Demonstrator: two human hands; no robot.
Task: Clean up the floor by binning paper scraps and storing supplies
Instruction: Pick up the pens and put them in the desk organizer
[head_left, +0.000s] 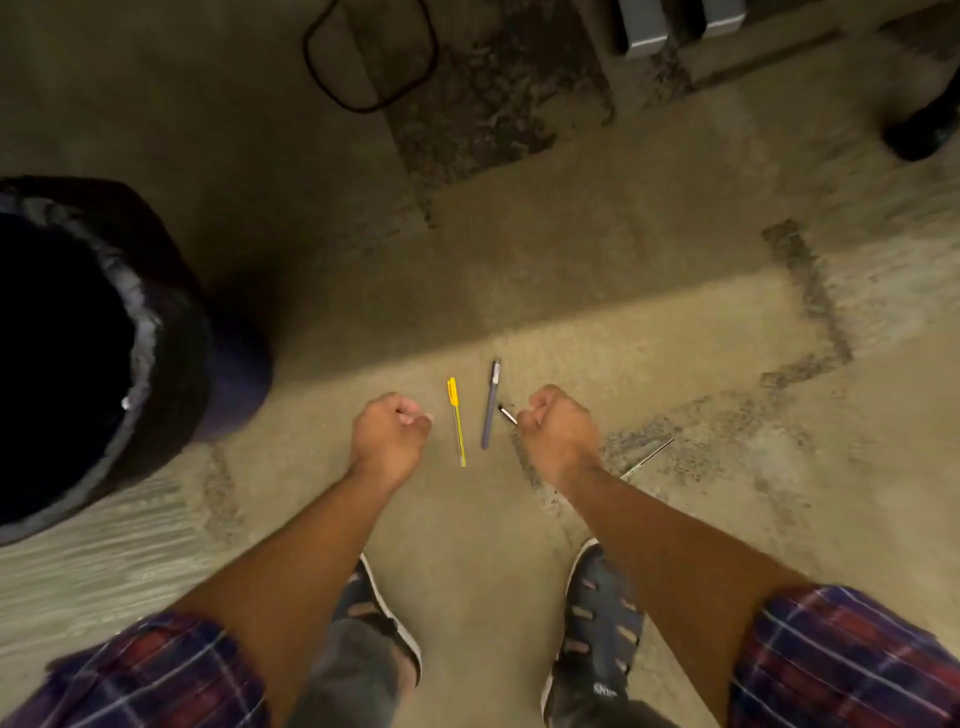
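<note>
A yellow pen (456, 421) and a grey pen (490, 404) lie side by side on the concrete floor, between my two hands. My left hand (388, 435) hovers just left of the yellow pen, fingers curled into a fist with nothing visible in it. My right hand (558, 434) is to the right of the grey pen, also closed. A short white stick with a black tip (507, 414) pokes out from its fingers. A bin lined with a black bag (143, 332) stands open at the left.
A thin metal rod (649, 457) lies on the floor behind my right wrist. My two shoes (597, 623) stand below the hands. A black cable loop (369, 57) and grey furniture legs (644, 31) are at the far side. A dark shoe (919, 130) is at top right.
</note>
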